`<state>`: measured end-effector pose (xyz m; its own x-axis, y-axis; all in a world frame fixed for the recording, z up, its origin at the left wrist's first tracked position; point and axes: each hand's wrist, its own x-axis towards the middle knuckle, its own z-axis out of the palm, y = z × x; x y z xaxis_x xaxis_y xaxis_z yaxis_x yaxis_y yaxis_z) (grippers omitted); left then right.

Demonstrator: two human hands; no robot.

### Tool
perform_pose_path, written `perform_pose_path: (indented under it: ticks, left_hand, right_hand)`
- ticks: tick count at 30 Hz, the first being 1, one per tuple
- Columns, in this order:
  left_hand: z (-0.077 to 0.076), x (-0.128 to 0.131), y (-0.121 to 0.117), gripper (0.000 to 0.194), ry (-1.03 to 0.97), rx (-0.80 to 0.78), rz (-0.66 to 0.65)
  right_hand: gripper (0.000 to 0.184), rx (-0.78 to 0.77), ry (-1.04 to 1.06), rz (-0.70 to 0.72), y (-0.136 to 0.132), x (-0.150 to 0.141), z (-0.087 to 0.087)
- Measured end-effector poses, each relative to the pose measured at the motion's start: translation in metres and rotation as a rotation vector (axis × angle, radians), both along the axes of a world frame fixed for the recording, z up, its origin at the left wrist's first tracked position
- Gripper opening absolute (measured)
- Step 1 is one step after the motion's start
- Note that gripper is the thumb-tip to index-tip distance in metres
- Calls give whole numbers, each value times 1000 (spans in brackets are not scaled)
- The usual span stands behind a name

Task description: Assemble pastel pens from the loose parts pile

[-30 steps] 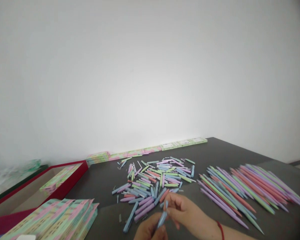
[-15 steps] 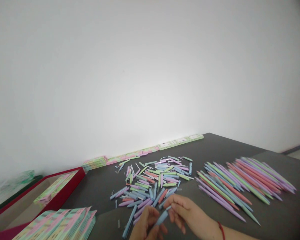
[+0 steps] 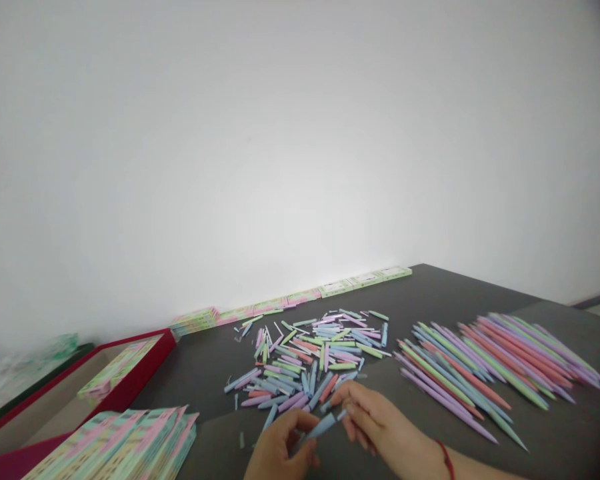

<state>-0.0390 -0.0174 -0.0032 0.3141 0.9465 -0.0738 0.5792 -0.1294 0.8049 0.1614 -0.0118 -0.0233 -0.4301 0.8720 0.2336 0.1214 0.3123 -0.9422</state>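
Observation:
My left hand (image 3: 283, 450) is closed around a light-blue pen barrel (image 3: 321, 427), which slants up to the right. Thumb and fingertips of my right hand (image 3: 377, 420) pinch a small pale piece (image 3: 341, 415) at the barrel's upper end; its exact kind is too small to make out. A red cord circles my right wrist. Just beyond both hands lies a loose heap of pen parts (image 3: 293, 365) in blue, purple, green and coral, with thin white sticks among them. To the right, long pointed pens (image 3: 517, 353) in the same colours lie side by side.
Printed pastel packs (image 3: 120, 443) are stacked at the front left. Behind them stands a red box (image 3: 145, 363) with similar packs inside. Crumpled clear plastic (image 3: 35, 367) lies at the far left. A row of flat boxes (image 3: 300, 295) lines the wall along the dark table (image 3: 460, 290).
My left hand has shifted slightly left with the blue barrel, and more of the barrel's pale end shows between the hands. The view has moved a little.

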Motion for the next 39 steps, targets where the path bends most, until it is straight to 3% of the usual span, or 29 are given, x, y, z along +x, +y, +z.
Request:
perform_pose_path:
  ticks: [5, 8, 13, 19, 25, 30, 34, 36, 39]
  left_hand:
    - [17, 1, -7, 17, 426, 277, -35]
    - [25, 3, -10, 21, 507, 340, -79]
    - [32, 2, -10, 26, 412, 317, -75]
    - [36, -2, -12, 35, 301, 304, -62]
    - [38, -5, -7, 19, 77, 309, 126]
    - [28, -23, 11, 30, -123, 53, 195]
    - [30, -43, 20, 20, -254, -56, 216]
    - [36, -49, 16, 19, -89, 9, 163]
    - [44, -49, 0, 18, 393, 150, 39]
  right_hand:
    - [26, -126, -75, 135, -3, -8, -10]
    - [26, -174, -110, 161, -4, -14, -14]
    - [36, -272, -99, 184, -4, -20, -12]
    - [43, -261, -167, 164, -6, -22, -2]
    - [36, -173, -234, 83, -7, -21, -5]
    - [32, -125, -283, 63, -7, -18, -9]
    - [28, -55, -274, 43, -6, -17, -13]
    - [26, -35, -243, 31, -4, -18, -17]
    - [21, -65, -166, 29, 1, -20, -25]
